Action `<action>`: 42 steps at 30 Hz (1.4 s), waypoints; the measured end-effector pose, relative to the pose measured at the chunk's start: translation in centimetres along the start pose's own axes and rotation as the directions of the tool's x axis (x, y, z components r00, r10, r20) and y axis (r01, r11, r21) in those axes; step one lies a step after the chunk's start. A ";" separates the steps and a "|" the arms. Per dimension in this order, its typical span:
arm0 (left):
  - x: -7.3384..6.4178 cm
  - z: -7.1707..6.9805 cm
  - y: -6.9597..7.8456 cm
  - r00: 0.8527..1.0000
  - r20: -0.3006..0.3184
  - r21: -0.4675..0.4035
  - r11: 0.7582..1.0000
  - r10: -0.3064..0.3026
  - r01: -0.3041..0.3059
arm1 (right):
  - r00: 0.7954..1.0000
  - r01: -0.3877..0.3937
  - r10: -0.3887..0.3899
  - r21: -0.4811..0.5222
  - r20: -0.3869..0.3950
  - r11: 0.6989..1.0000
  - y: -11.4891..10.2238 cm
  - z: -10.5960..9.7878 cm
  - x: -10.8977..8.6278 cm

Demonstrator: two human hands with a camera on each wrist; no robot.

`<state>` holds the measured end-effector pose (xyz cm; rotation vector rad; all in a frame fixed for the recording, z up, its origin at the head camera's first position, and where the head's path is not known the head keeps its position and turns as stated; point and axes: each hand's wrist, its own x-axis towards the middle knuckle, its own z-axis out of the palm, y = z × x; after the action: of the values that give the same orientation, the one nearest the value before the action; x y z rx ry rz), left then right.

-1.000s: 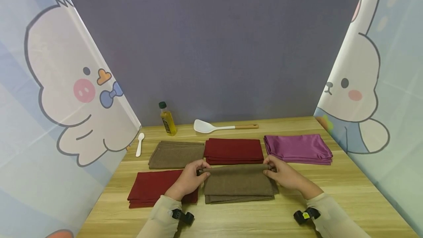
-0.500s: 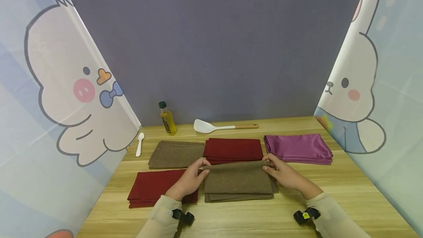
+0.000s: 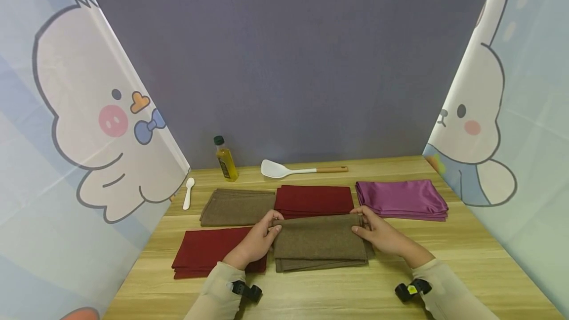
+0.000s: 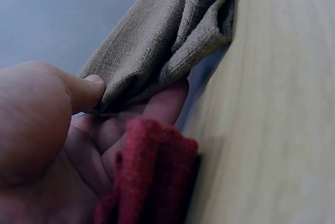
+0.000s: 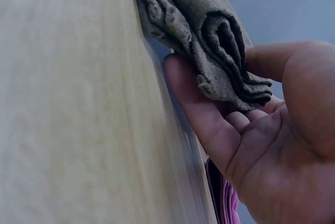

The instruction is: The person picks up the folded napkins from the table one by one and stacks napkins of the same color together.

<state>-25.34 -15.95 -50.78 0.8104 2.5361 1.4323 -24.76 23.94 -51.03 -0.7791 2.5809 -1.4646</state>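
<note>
A folded brown cloth lies at the front middle of the table, its far edge raised off the wood. My left hand pinches its far left corner, thumb on top and fingers beneath, as the left wrist view shows on the brown cloth. At the far right corner my right hand pinches the layers the same way; in the right wrist view the stacked folds of the brown cloth sit between thumb and fingers. Beside my left hand is a folded red cloth, partly hidden by the wrist.
Behind lie a second brown cloth, another red cloth and a purple satin cloth. Farther back are an oil bottle, a white spatula with a wooden handle, and a white spoon. Fabric walls enclose the table.
Both hands keep their pinch on the brown cloth. Its far edge has risen slightly and shifted a little away, most on the right side, where my right hand has moved slightly up and left.
</note>
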 end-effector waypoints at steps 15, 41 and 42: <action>0.0 -0.1 -0.2 1.000 0.008 -0.074 0.997 -0.007 0.008 | 1.000 -0.002 0.002 0.034 0.012 0.999 -0.5 -0.1 -0.1; 0.1 -0.7 0.1 0.998 -0.017 -0.223 0.973 0.060 -0.062 | 0.997 0.077 -0.073 0.125 -0.032 0.989 0.1 -0.4 0.0; 0.1 -0.7 0.1 0.998 -0.024 -0.225 0.973 0.056 -0.060 | 0.997 0.075 -0.071 0.119 -0.040 0.990 0.0 -0.4 0.0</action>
<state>-25.60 -16.40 -50.29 0.8415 2.3217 1.7131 -24.94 24.28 -50.79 -0.8473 2.4853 -1.6525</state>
